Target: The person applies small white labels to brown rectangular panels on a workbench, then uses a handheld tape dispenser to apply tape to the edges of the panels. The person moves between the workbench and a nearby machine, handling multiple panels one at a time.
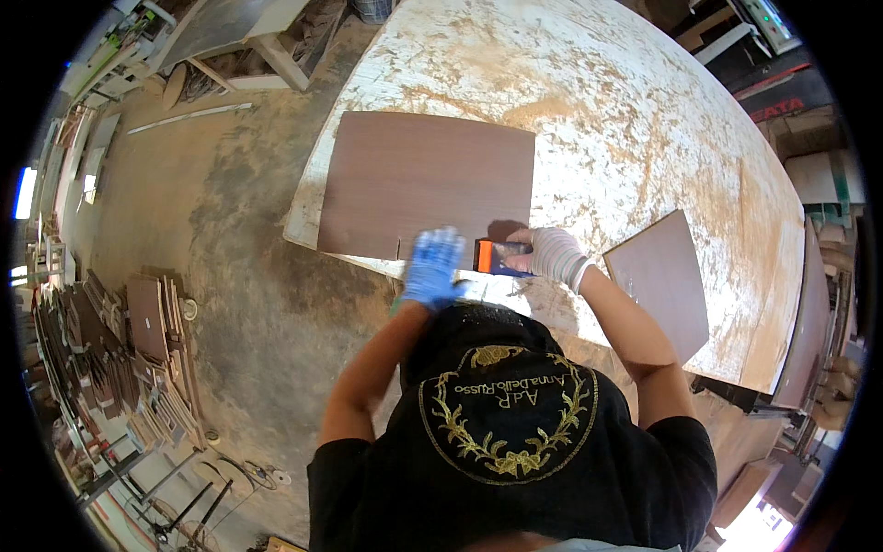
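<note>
A brown wooden panel [428, 179] lies flat on the worktable, its near edge along the table's near side. A short slot shows in that edge, beside my left hand [435, 267]. That hand, in a blue glove, rests on the panel's near edge with its fingers stretched out, slightly blurred. My right hand [555, 257], in a pale striped glove, grips a dark hand-sized block with an orange band [485, 256] at the panel's near right corner. The block's underside is hidden. Right of that hand lies a smaller brown panel [660, 281] with a slanted edge.
The pale worktable [616, 110] is streaked with brown dust and worn marks. Stacked boards [152, 317] stand on the floor at the left. A wooden-legged bench [276, 60] is at the far left, and boxes and equipment line the right side.
</note>
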Motion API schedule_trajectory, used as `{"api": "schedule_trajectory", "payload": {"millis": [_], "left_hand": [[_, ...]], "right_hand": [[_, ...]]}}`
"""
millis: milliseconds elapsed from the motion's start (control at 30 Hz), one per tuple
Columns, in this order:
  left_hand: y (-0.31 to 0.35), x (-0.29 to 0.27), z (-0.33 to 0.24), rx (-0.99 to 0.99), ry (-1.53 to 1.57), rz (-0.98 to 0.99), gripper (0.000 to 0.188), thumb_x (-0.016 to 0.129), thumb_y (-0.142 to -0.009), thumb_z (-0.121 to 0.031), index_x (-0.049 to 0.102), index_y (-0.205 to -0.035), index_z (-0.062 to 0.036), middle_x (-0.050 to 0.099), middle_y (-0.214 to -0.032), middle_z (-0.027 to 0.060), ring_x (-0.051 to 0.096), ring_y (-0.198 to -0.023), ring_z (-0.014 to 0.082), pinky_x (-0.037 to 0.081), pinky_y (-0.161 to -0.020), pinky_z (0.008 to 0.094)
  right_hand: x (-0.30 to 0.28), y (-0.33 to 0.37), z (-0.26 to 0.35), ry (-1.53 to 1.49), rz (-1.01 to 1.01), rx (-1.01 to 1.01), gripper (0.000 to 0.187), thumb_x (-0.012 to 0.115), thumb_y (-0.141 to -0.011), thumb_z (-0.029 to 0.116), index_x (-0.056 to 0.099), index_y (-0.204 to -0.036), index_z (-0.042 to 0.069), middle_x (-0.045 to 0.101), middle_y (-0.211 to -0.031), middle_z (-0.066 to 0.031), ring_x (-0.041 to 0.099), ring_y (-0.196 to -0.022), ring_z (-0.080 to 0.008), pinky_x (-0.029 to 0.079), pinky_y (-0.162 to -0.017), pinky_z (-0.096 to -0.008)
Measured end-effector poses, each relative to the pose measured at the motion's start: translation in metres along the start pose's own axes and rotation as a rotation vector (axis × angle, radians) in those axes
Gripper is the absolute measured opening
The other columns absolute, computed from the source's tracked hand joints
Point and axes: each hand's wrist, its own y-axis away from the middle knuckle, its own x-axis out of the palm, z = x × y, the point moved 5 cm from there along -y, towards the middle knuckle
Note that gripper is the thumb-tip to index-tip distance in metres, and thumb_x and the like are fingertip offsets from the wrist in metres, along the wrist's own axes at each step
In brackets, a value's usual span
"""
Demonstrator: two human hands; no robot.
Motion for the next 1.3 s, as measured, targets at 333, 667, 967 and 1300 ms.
{"api": "schedule_trajectory", "payload": {"millis": [333,667,967,1300], "left_hand": [[0.036,-0.050,0.062,-0.142,0.097,-0.021,0.103,0.062,-0.068,-0.067,0.033,-0.137,0.0030,0.027,-0.144,0.0258,0.022,-0.135,0.0404,0.009,-0.113,0.0512],[-0.004,-0.001,-0.027,0.036,0.131,-0.040,0.093,0.057,-0.071,-0.063,0.037,-0.138,-0.0016,0.029,-0.147,0.0192,0.024,-0.136,0.0361,0.005,-0.113,0.0532],[-0.002,-0.029,-0.027,0.107,0.028,0.162,0.089,0.055,-0.071,-0.069,0.037,-0.142,-0.0184,0.022,-0.150,0.0180,0.017,-0.139,0.0377,-0.003,-0.109,0.0616],[0.006,0.005,0.000,0.271,0.200,0.181,0.089,0.053,-0.075,-0.068,0.025,-0.143,-0.0182,0.020,-0.149,0.0095,0.017,-0.137,0.0310,0.003,-0.111,0.0568]], "right_hand": [[-0.001,-0.002,0.004,-0.008,0.012,-0.004,0.052,0.071,-0.075,0.045,0.063,-0.116,0.015,0.069,-0.094,-0.0110,0.066,-0.086,-0.0256,0.050,-0.077,-0.0341],[-0.016,0.018,-0.015,-0.077,0.141,0.100,0.052,0.066,-0.079,0.045,0.061,-0.122,0.017,0.069,-0.096,-0.0146,0.066,-0.085,-0.0291,0.050,-0.080,-0.0358],[-0.011,0.010,0.013,0.318,0.045,0.105,0.046,0.065,-0.077,0.041,0.064,-0.116,0.017,0.068,-0.098,-0.0151,0.065,-0.092,-0.0292,0.050,-0.081,-0.0377],[0.035,-0.047,0.153,0.638,-0.016,0.138,0.018,0.070,-0.070,0.021,0.073,-0.084,0.011,0.070,-0.082,-0.0079,0.066,-0.075,-0.0248,0.050,-0.061,-0.0431]]}}
